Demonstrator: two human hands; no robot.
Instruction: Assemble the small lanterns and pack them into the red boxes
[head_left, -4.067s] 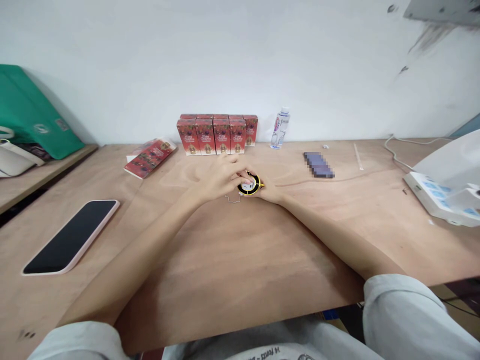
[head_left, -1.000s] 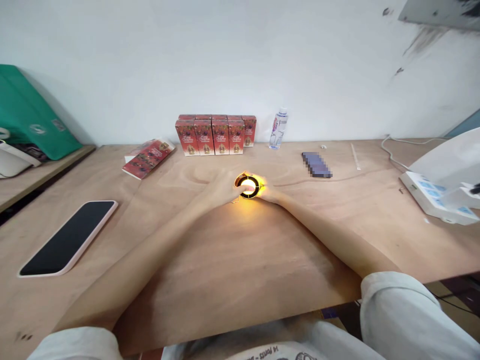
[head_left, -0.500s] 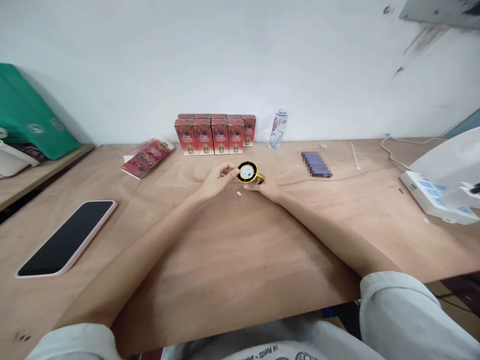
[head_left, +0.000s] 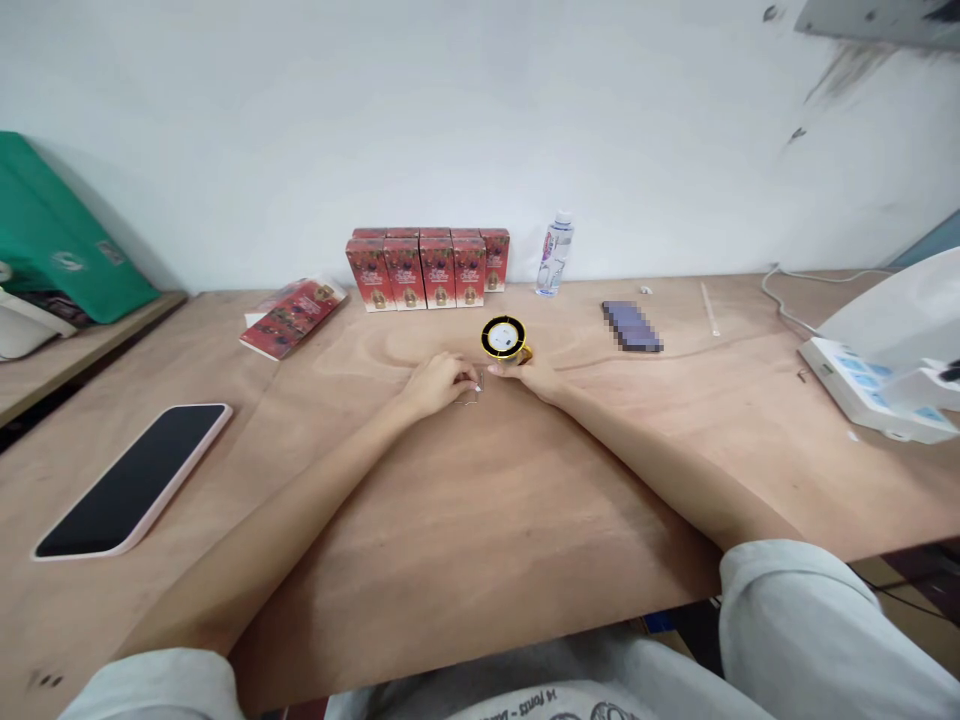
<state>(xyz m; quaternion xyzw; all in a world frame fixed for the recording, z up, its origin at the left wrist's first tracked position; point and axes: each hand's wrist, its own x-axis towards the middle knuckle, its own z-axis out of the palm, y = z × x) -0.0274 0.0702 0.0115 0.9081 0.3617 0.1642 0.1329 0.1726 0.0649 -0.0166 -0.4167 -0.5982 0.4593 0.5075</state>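
My right hand (head_left: 529, 376) is closed around a small black-and-gold lantern-like object (head_left: 503, 338). Its round end, a white disc inside a black ring with a gold edge, faces up towards me. Just left of it, my left hand (head_left: 442, 384) is low over the table with thumb and fingertips pinched together. They are at a thin bent wire (head_left: 469, 403) with a small white piece on it, and the fingers cover part of the wire.
Several red printed boxes (head_left: 439, 275) stand by the wall, beside a water bottle (head_left: 553, 258). Flattened red packaging (head_left: 294, 318) and a phone (head_left: 135, 480) lie left. To the right are a blurred purple item (head_left: 632, 328), a clear strip (head_left: 709, 308) and a white power strip (head_left: 874, 390).
My left hand has let go of the lantern-like object's rim and moved down to the thin wire on the table. The object has shifted slightly right and up in my right hand.
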